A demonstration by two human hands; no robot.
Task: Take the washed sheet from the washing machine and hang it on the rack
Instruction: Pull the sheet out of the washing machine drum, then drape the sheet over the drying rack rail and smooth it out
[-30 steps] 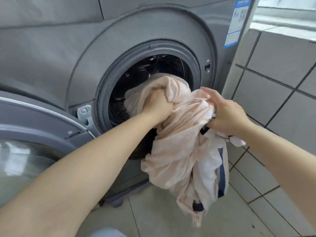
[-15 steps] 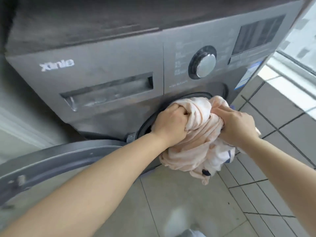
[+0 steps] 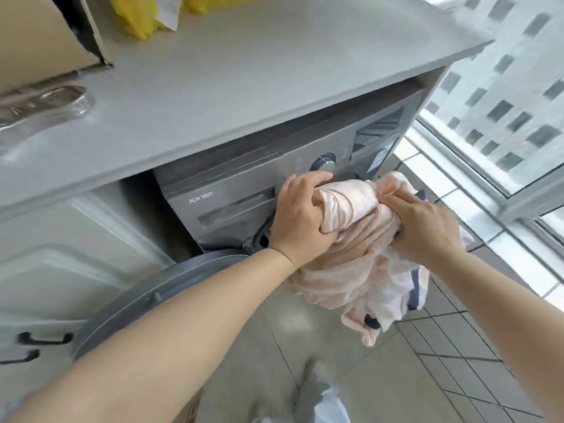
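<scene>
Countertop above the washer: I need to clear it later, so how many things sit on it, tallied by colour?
Brown: 1, the cardboard box
Yellow: 1, the plastic bag
Clear: 1, the plastic wrapper
Total: 3 on the countertop

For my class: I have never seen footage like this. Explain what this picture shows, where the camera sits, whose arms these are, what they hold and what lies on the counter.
The camera is worn on a person's head and looks forward and down, so the two bare arms are the wearer's own. The left hand and right hand each grip a bunched pink sheet, held in front of a grey washer whose door is swung open. The washer sits under a grey counter. On it lie a cardboard box, something yellow and a clear plastic item. No drying rack is in view.
</scene>
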